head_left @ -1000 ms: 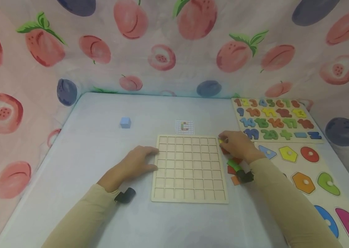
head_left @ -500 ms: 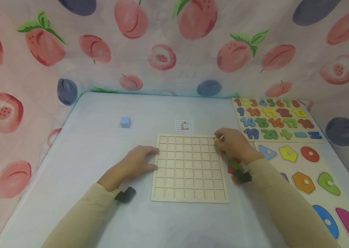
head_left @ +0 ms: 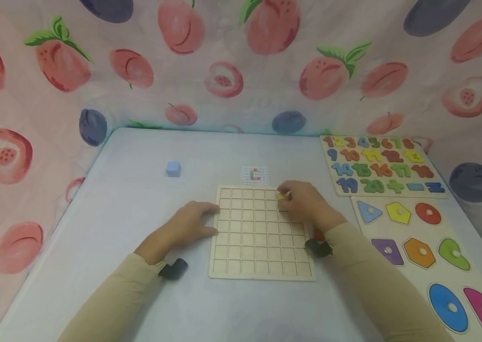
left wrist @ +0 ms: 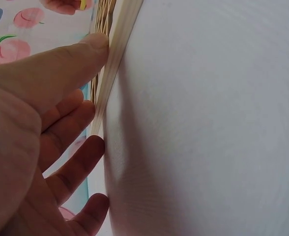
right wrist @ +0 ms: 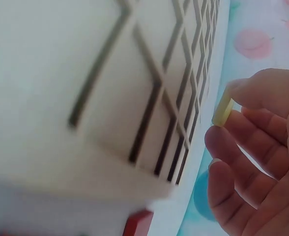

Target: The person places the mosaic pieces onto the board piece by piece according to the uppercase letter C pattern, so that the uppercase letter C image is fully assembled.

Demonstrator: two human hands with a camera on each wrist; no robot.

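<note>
Clearly, the right hand [head_left: 305, 203] is pinching a small, thin yellow piece [right wrist: 223, 108] between thumb and fingertips. The right wrist view shows its long narrow side, while the head view gives only a yellow speck. The left hand [head_left: 187, 225] lies relaxed, fingers loosely extended, at the left edge of a square pale wooden grid board [head_left: 247, 240]; the left wrist view shows the thumb against that edge.

The right hand hides some upper-right cells, and the black wrist strap [head_left: 319, 248] and sleeve cover much of the ground beside the board, where a red flat-sided block [right wrist: 138, 223] shows, cut off by the right wrist view's lower border. The yellow piece's full outline is hard to make out.

It sits at the right hand's fingertips, over the board's far right part; whether it touches the wood, I cannot tell. Beyond the board lie a white printed card [head_left: 255, 175] and, farther left, a light-blue cube [head_left: 173, 169]; rightward, a wooden number board [head_left: 408, 194] and a coloured-shape knob board [head_left: 386, 230].
</note>
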